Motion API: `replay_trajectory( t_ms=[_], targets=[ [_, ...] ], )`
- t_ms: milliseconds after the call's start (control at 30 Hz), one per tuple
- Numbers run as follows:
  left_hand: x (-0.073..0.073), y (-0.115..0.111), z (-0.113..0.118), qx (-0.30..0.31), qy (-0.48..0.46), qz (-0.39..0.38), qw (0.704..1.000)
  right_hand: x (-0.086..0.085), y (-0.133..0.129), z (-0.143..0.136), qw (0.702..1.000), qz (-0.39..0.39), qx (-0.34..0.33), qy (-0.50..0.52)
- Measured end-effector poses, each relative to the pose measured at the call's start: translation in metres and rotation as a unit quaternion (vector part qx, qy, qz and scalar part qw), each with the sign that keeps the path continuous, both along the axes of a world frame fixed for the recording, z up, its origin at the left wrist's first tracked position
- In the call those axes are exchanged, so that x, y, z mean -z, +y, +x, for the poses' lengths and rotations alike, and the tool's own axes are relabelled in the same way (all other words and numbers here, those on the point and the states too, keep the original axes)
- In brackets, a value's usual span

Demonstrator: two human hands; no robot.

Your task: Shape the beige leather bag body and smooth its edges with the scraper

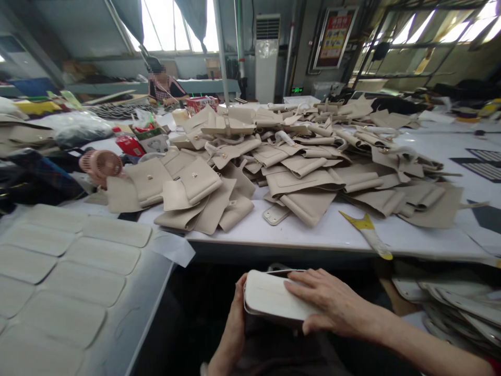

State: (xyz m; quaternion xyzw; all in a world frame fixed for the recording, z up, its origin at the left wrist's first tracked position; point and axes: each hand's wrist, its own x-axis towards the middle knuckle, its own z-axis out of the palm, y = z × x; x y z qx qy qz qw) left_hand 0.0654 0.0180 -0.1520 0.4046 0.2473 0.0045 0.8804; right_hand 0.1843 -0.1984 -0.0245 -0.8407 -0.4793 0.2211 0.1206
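Observation:
A white rounded panel [270, 293] lies over the end of a bag-like piece, low in the middle of the head view. My left hand [235, 318] wraps the left end of this piece, thumb side along its edge. My right hand [323, 300] rests on the panel's right part, fingers laid across its top and thumb at the near edge. Dark material hangs below the piece between my arms. The underside of the piece is hidden.
Beige leather bag parts [305, 177] are heaped on the white table [321, 232]. White rounded panels [94, 282] lie in rows at left. A yellow-ended tool [368, 232], a pink fan [100, 164] and stacked pieces [462, 308] are around. A person [162, 86] sits behind.

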Motion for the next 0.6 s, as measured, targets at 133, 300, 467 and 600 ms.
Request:
replay_trajectory(
  t_ms=[133,300,467,600],
  targets=[
    [-0.002,-0.003,0.003,-0.015,0.009,-0.037,0.999,0.0,0.01,-0.001,0.998,0.04,0.056,0.003],
    [-0.008,-0.006,0.005,-0.031,0.024,-0.073,0.997,0.011,0.018,-0.007,0.993,0.065,0.094,-0.037],
    [-0.022,-0.009,0.011,-0.034,0.085,-0.105,0.99,0.023,0.008,-0.011,0.993,0.082,0.056,-0.068],
    [-0.022,-0.01,0.016,-0.002,0.089,-0.045,0.995,0.027,0.003,-0.013,0.988,0.108,0.092,-0.061]
  ],
)
